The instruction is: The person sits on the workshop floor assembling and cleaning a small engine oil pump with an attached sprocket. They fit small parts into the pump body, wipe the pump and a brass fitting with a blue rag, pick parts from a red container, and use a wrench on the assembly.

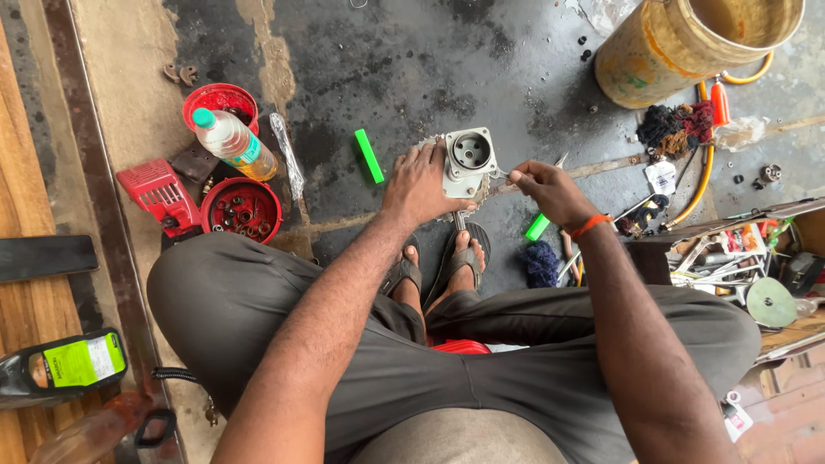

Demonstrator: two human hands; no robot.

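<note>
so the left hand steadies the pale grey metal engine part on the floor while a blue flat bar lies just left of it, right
Not quite: the flat bar is bright green, not blue, as the head view shows. The rest holds: the left hand steadies the pale grey metal engine part on the floor.

— Any packages or labels down there?
— A clear plastic bottle of yellowish liquid (pixel 234 143) with a teal cap and teal label lies by the red tub (pixel 220 100). A dark jug with a bright green label (pixel 60 369) lies at the lower left.
</note>
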